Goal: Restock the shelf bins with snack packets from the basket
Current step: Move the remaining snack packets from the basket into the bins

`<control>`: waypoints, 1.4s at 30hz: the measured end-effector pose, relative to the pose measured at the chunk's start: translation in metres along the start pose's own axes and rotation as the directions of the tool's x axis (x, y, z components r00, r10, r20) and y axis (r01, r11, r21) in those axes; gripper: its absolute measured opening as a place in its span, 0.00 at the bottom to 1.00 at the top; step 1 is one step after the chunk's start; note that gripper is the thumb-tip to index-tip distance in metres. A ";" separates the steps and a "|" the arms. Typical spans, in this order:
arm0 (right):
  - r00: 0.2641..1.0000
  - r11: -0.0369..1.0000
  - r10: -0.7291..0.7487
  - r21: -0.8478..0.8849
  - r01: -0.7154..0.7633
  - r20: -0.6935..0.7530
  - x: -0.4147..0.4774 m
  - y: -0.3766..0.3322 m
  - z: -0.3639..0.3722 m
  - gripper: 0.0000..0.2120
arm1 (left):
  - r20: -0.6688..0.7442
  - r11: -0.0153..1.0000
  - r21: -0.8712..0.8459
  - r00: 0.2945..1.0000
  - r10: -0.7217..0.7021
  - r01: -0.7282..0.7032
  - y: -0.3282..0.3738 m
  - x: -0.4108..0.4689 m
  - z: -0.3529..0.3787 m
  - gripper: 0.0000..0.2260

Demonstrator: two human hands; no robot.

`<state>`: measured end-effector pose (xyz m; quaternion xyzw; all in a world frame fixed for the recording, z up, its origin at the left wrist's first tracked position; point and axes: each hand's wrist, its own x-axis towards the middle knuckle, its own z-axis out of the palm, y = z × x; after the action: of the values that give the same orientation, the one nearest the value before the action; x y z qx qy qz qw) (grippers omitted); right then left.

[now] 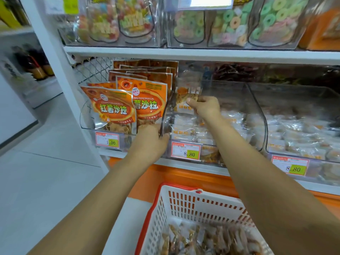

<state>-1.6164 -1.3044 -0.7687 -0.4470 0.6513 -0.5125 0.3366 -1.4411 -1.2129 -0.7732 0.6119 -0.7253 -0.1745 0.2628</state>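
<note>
Observed at the middle shelf: the right hand (207, 106) is clamped on a snack packet (185, 94), fingers curled over its right edge and thumb on the front. The packet is at the left rear of the clear bin (237, 100), above the packets already lying there. The left hand (150, 138) grips the bin's front left corner, thumb against the wall edge, beside the orange pouches (114, 109) in the next bin.

Orientation: the packet stands close to upright, long axis roughly vertical, printed face towards the aisle. Its lower end is hidden behind the hand and the bin wall.

Assessment: placing is in hand. Good practice would be to keep the bin steadied, lower the packet against the left wall with its face outward, and let go only once its bottom edge is seated, so it does not topple forward. The basket (184, 203) below holds more packets (202, 238), so restocking looks unfinished.
</note>
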 end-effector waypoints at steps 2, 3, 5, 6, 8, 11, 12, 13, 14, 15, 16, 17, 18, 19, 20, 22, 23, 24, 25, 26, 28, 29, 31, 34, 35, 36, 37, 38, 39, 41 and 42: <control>0.999 1.000 0.003 -0.014 -0.004 -0.040 0.001 0.002 0.003 0.16 | 0.008 1.000 -0.019 1.000 0.005 -0.005 -0.001 0.000 0.000 0.08; 0.998 1.000 0.005 -0.010 -0.005 -0.068 0.001 0.003 0.005 0.17 | 0.008 1.000 -0.026 1.000 0.004 -0.004 -0.001 0.000 0.000 0.08; 0.994 0.999 0.014 -0.038 -0.018 -0.106 -0.003 0.002 0.005 0.19 | 0.001 1.000 -0.017 1.000 0.007 -0.007 -0.002 0.000 -0.001 0.08; 0.993 0.997 0.008 -0.071 -0.017 -0.117 -0.005 0.002 0.005 0.19 | -0.003 1.000 0.002 1.000 0.015 -0.015 -0.003 0.000 0.000 0.09; 0.993 0.992 -0.023 -0.128 0.008 -0.113 -0.009 0.000 0.004 0.18 | -0.012 0.999 0.042 0.999 0.030 -0.030 -0.004 -0.001 0.000 0.11; 0.990 0.981 -0.091 -0.181 0.071 -0.108 -0.017 -0.007 0.003 0.20 | -0.044 0.989 0.108 0.993 0.109 -0.104 -0.004 -0.006 -0.001 0.17; 0.986 0.976 -0.128 -0.188 0.107 -0.102 -0.022 -0.009 0.001 0.20 | -0.068 0.984 0.112 0.987 0.143 -0.135 -0.004 -0.008 -0.001 0.18; 0.982 0.971 -0.167 -0.189 0.147 -0.092 -0.028 -0.010 -0.001 0.19 | -0.104 0.984 0.085 0.980 0.168 -0.159 -0.004 -0.012 -0.003 0.17; 0.975 0.963 -0.210 -0.189 0.193 -0.074 -0.037 -0.012 -0.004 0.19 | -0.156 0.983 0.044 0.971 0.183 -0.178 -0.004 -0.016 -0.005 0.14; 0.966 0.952 -0.253 -0.188 0.240 -0.048 -0.049 -0.012 -0.007 0.18 | -0.199 0.981 0.011 0.962 0.190 -0.191 -0.004 -0.021 -0.008 0.09; 0.956 0.940 -0.292 -0.187 0.284 -0.015 -0.062 -0.009 -0.009 0.16 | -0.209 0.982 0.009 0.960 0.188 -0.191 -0.005 -0.025 -0.010 0.09; 0.944 0.925 -0.330 -0.191 0.327 0.019 -0.075 -0.005 -0.012 0.14 | -0.186 0.983 0.039 0.966 0.181 -0.177 -0.007 -0.030 -0.012 0.12; 0.931 0.909 -0.361 -0.203 0.364 0.056 -0.089 0.001 -0.014 0.12 | -0.119 0.985 0.078 0.980 0.161 -0.153 -0.011 -0.035 -0.013 0.15; 0.919 0.892 -0.382 -0.223 0.394 0.097 -0.104 0.009 -0.016 0.10 | -0.027 0.987 0.112 0.993 0.117 -0.113 -0.015 -0.041 -0.012 0.17; 0.906 0.875 -0.397 -0.240 0.422 0.145 -0.119 0.018 -0.019 0.08 | 0.077 0.986 0.154 0.996 0.054 -0.065 -0.021 -0.047 -0.009 0.17; 0.872 0.842 -0.425 -0.248 0.479 0.242 -0.147 0.039 -0.021 0.07 | 0.275 0.972 0.236 0.958 -0.078 0.011 -0.036 -0.064 0.001 0.16; 0.855 0.824 -0.433 -0.259 0.504 0.285 -0.161 0.052 -0.021 0.07 | 0.362 0.965 0.262 0.925 -0.120 0.023 -0.044 -0.074 0.008 0.16; 0.843 0.808 -0.425 -0.281 0.518 0.329 -0.174 0.065 -0.020 0.06 | 0.435 0.959 0.283 0.888 -0.150 0.024 -0.052 -0.082 0.014 0.16; 0.837 0.800 -0.394 -0.306 0.516 0.380 -0.186 0.081 -0.017 0.06 | 0.496 0.949 0.313 0.848 -0.188 0.028 -0.059 -0.091 0.020 0.16; 0.833 0.802 -0.340 -0.328 0.499 0.437 -0.197 0.096 -0.013 0.06 | 0.547 0.936 0.351 0.804 -0.231 0.029 -0.065 -0.100 0.024 0.17; 0.809 0.812 -0.186 -0.376 0.446 0.557 -0.214 0.132 -0.003 0.06 | 0.634 0.902 0.431 0.709 -0.309 0.008 -0.076 -0.118 0.033 0.19; 0.785 0.804 -0.102 -0.414 0.427 0.611 -0.221 0.151 0.003 0.07 | 0.670 0.883 0.469 0.659 -0.342 -0.019 -0.080 -0.126 0.037 0.19; 0.720 0.802 0.082 -0.475 0.363 0.689 -0.230 0.192 0.019 0.12 | 0.728 0.843 0.530 0.559 -0.397 -0.091 -0.089 -0.141 0.048 0.18; 0.601 0.787 0.286 -0.541 0.297 0.746 -0.248 0.239 0.041 0.18 | 0.767 0.820 0.555 0.469 -0.437 -0.144 -0.098 -0.154 0.060 0.17; 0.565 0.783 0.310 -0.542 0.305 0.765 -0.254 0.250 0.047 0.20 | 0.770 0.821 0.553 0.463 -0.438 -0.143 -0.099 -0.156 0.061 0.17; 0.533 0.784 0.323 -0.537 0.313 0.782 -0.261 0.258 0.052 0.22 | 0.769 0.821 0.554 0.463 -0.440 -0.139 -0.099 -0.156 0.062 0.17; 0.509 0.784 0.339 -0.536 0.313 0.791 -0.266 0.263 0.055 0.24 | 0.765 0.820 0.557 0.465 -0.446 -0.130 -0.099 -0.155 0.063 0.17; 0.491 0.781 0.361 -0.545 0.305 0.793 -0.269 0.266 0.058 0.27 | 0.760 0.818 0.561 0.468 -0.451 -0.123 -0.098 -0.154 0.064 0.17; 0.474 0.777 0.380 -0.552 0.302 0.794 -0.271 0.269 0.060 0.28 | 0.755 0.816 0.566 0.472 -0.456 -0.118 -0.098 -0.152 0.065 0.17; 0.433 0.769 0.396 -0.550 0.325 0.810 -0.274 0.271 0.062 0.28 | 0.746 0.804 0.582 0.470 -0.472 -0.117 -0.098 -0.151 0.067 0.18; 0.416 0.762 0.393 -0.544 0.352 0.820 -0.276 0.272 0.063 0.28 | 0.743 0.797 0.591 0.468 -0.478 -0.124 -0.097 -0.151 0.068 0.18</control>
<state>-1.5216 -1.0514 -1.0529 -0.7273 0.5007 0.0774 0.4629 -1.3870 -1.0883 -0.9086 0.5618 -0.6995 -0.2606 -0.3565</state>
